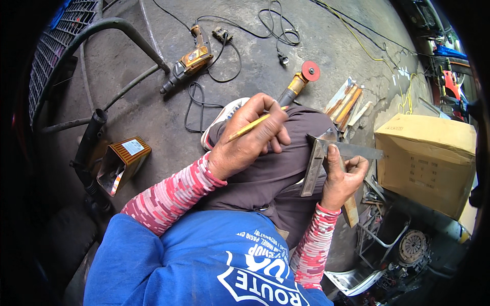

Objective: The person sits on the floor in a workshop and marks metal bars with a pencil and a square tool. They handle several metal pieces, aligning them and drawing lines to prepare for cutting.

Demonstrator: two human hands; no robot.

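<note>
My left hand (250, 137) rests on my raised knee and pinches a yellow pencil (248, 127), its tip pointing left. My right hand (343, 176) grips a metal try square (319, 158) against my thigh, thumb on the steel blade that runs toward the right. A narrow wooden strip (351, 210) shows under that hand. Both forearms wear pink patterned sleeves. I am seated on a concrete floor in dark trousers and a blue shirt.
An angle grinder with a red disc (301, 79) lies past my knee, a yellow drill (188, 64) and black cords farther left. An orange open tin (121, 163) sits left, a cardboard box (429, 158) right, wooden strips (347, 104) near it, a curved metal frame (117, 30) far left.
</note>
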